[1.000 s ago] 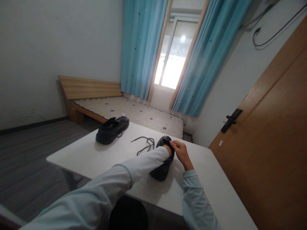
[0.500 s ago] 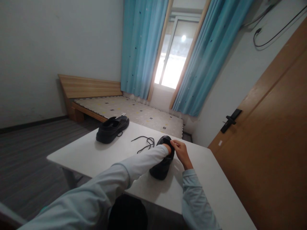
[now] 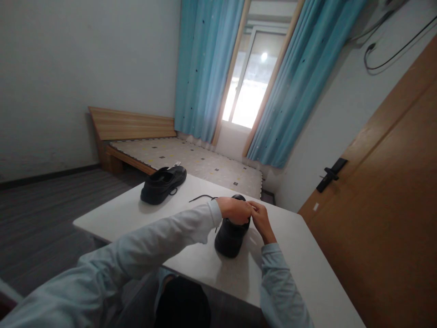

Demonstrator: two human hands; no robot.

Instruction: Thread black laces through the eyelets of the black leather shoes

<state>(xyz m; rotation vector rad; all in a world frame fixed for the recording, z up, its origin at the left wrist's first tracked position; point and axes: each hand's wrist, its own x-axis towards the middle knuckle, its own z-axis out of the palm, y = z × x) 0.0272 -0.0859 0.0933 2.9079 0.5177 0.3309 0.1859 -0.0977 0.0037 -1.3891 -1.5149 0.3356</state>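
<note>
The left hand (image 3: 235,210) lies over the top of the near black shoe (image 3: 231,237), so the shoe's opening and eyelets are hidden. The right hand (image 3: 261,219) meets it there, and whatever the fingertips pinch is too small to tell. The black shoelace (image 3: 201,197) runs behind the left sleeve (image 3: 164,237), which covers most of it. The far shoe (image 3: 163,183) is too small for its lacing to be read. The white table (image 3: 307,269) is cut off by the bottom edge.

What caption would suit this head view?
Both hands, left hand and right hand, meet atop a black shoe on a white table.
</note>
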